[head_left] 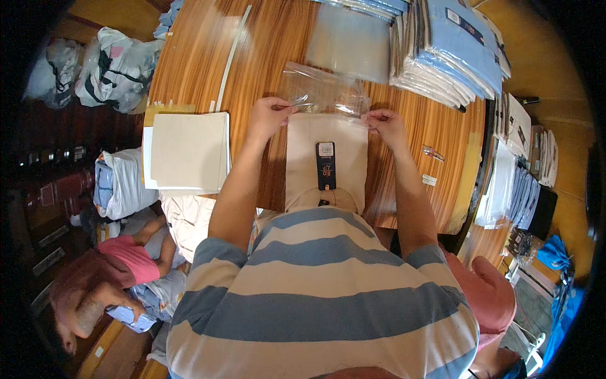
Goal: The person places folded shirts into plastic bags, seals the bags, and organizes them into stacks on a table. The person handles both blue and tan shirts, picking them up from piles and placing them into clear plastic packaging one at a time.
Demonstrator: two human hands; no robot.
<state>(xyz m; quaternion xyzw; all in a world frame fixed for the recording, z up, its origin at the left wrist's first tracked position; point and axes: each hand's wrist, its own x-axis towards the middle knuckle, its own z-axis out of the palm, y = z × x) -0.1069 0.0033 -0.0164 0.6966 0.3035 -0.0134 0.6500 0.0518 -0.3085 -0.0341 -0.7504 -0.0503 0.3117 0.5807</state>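
Observation:
A folded beige garment (303, 170) lies on the table right in front of me, with a long black tag (326, 174) on its middle. Past its far edge spreads a clear plastic bag (325, 88). How far the plastic reaches over the garment, I cannot tell. My left hand (270, 119) pinches the plastic at the garment's far left corner. At the far right corner my right hand (386, 126) pinches the other side, fingers pressed together. My striped shirt hides the garment's near end.
Bagged folded garments, blue on top (454, 50), are stacked at the far right beside flat clear bags (347, 44). Beige cardboard sheets (189, 151) lie on the left. A small shiny item (433, 153) lies to the right. People (120, 265) sit on both sides.

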